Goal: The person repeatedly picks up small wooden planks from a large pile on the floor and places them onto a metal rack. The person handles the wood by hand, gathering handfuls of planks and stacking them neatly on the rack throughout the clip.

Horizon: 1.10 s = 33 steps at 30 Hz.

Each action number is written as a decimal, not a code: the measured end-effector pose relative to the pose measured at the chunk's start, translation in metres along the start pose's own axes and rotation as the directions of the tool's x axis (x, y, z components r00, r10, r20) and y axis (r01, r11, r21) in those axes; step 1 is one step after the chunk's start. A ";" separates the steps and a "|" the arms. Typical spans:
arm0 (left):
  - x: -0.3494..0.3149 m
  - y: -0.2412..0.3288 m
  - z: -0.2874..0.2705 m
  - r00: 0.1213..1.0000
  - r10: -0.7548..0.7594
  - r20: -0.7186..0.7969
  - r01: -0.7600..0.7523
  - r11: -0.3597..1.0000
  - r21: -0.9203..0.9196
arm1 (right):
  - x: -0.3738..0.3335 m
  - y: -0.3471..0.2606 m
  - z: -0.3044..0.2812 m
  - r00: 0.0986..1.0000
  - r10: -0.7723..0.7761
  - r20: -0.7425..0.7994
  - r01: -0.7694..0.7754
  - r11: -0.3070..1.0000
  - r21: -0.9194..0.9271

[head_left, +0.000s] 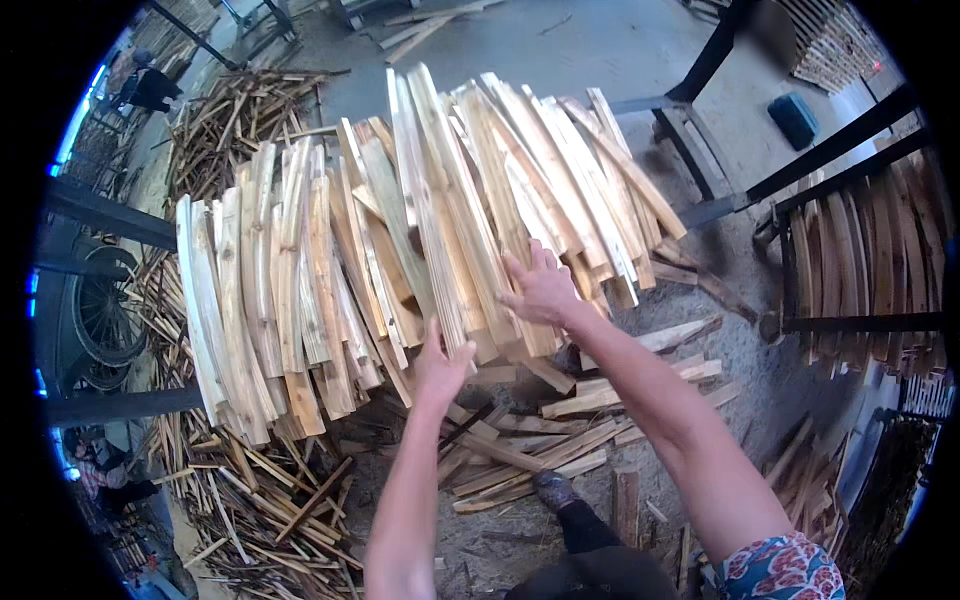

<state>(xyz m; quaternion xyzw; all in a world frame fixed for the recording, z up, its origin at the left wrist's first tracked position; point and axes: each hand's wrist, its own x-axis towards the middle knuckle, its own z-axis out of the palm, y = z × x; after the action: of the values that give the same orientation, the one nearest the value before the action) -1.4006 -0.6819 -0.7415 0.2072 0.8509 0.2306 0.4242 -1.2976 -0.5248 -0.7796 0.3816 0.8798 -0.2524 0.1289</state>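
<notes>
A wide stack of pale sawn wooden boards [290,270] lies side by side in front of me, raised above the floor. Near the middle, one long board [437,200] sits on top, pointing away from me. My left hand [442,372] is at its near end, thumb on one side and fingers on the other. My right hand [548,288] is over the boards just to the right, fingers spread and holding nothing I can see. Whether its fingertips touch the wood I cannot tell.
Offcuts [540,450] lie on the floor by my foot [555,490]. Piles of thin scrap strips [260,500] spread at the left. A rack of boards [870,260] stands at the right, with dark metal bars [720,50]. Two people are far left, one at the top [148,82].
</notes>
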 end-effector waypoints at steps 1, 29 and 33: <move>0.007 -0.028 0.003 0.998 0.062 0.003 -0.061 0.987 -0.146 | -0.005 -0.005 0.016 0.989 -0.052 -0.135 0.049 0.998 -0.026; -0.006 -0.211 0.065 0.991 -0.116 -0.070 0.042 0.756 -0.653 | 0.007 0.017 0.022 0.982 -0.122 -0.146 0.105 0.987 -0.123; -0.034 -0.180 0.059 0.987 -0.151 0.062 0.136 0.556 -0.820 | -0.043 0.000 0.031 0.873 -0.246 -0.421 0.284 0.958 0.030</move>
<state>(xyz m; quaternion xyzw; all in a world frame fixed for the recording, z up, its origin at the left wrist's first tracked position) -1.3615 -0.8330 -0.8543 -0.0854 0.6635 0.5655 0.4824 -1.2674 -0.5674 -0.7876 0.3075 0.9186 -0.2209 -0.1133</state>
